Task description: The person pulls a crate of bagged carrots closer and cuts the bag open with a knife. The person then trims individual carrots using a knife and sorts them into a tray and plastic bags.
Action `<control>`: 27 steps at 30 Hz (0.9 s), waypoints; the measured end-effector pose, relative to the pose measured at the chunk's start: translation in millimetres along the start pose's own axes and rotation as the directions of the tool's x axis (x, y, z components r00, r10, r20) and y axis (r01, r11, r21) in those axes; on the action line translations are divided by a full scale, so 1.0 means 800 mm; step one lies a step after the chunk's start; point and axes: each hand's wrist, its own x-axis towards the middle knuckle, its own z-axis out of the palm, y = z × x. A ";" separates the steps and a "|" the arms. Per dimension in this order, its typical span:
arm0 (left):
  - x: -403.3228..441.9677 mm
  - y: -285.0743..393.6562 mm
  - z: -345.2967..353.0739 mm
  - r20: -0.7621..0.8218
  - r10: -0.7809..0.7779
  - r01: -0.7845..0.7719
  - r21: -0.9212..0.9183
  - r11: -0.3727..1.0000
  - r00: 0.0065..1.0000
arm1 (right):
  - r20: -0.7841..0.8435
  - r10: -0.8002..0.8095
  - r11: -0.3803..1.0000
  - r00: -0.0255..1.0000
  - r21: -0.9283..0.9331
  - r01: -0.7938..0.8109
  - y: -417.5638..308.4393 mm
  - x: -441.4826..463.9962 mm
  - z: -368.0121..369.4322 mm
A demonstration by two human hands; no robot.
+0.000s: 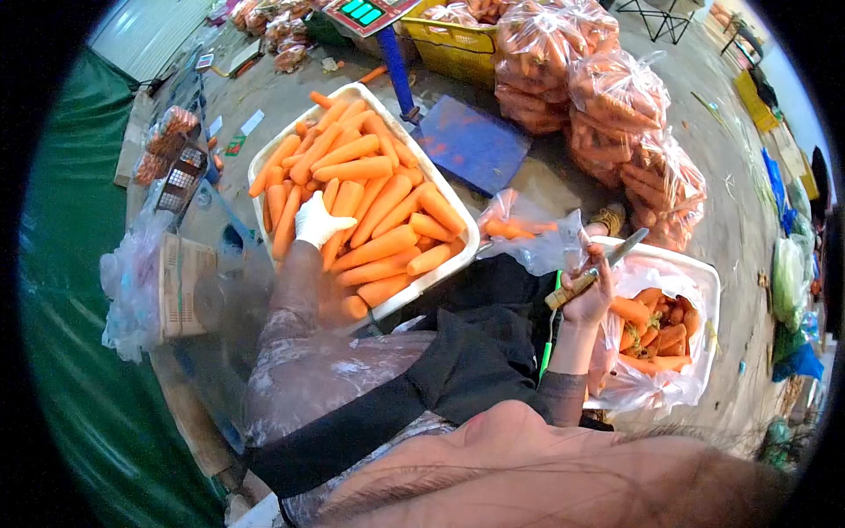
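My left hand (321, 222), in a white glove, rests on the orange carrots (378, 207) heaped in a large white tub (471, 238). Its thumb points away from the fingers, and I see no carrot clearly gripped. In my right hand (591, 304) is a knife (627, 246) with a wooden handle, its blade angled up and to the right. A clear plastic bag (550, 242) with carrots in it lies beside that hand; whether the fingers touch it I cannot tell. Right of the hand, a plastic-lined white tub (709, 290) holds carrots and cut pieces (656, 330).
Bags full of carrots (647, 167) are stacked at the back right. A blue platform scale (473, 145) with a lit display (361, 11) stands behind the tub, near a yellow crate (453, 48). Left are a beige basket (187, 286) with plastic bags and a green tarp (79, 308).
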 end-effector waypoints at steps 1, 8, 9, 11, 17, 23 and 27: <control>-0.005 0.005 -0.002 0.009 -0.002 0.002 0.003 1.000 1.000 | -0.008 0.005 1.000 1.000 -0.001 -0.005 0.000 0.000 0.001; -0.052 0.080 -0.069 -0.094 0.363 -0.372 -0.346 0.861 0.927 | 0.000 0.030 0.999 1.000 -0.014 -0.030 -0.005 0.000 0.019; -0.049 0.100 -0.075 -0.094 0.419 -0.414 -0.451 0.791 0.903 | -0.032 0.028 0.999 0.999 -0.027 -0.029 -0.004 0.001 0.021; -0.047 0.166 -0.094 -0.013 0.571 -0.447 -0.636 0.628 0.821 | 0.026 0.053 0.998 0.998 0.024 -0.054 0.002 0.003 0.022; 0.024 0.355 0.021 0.511 0.796 -0.780 -0.332 0.530 0.323 | 0.029 0.024 1.000 0.999 -0.008 -0.024 -0.005 0.000 0.032; 0.063 0.453 0.172 0.952 0.282 -0.832 -0.251 0.494 -0.120 | 0.007 0.020 1.000 1.000 -0.009 -0.020 -0.016 -0.003 0.024; 0.065 0.469 0.203 0.924 0.260 0.293 -0.175 0.940 -0.279 | 0.038 0.050 0.995 0.998 0.088 -0.053 -0.016 0.010 0.014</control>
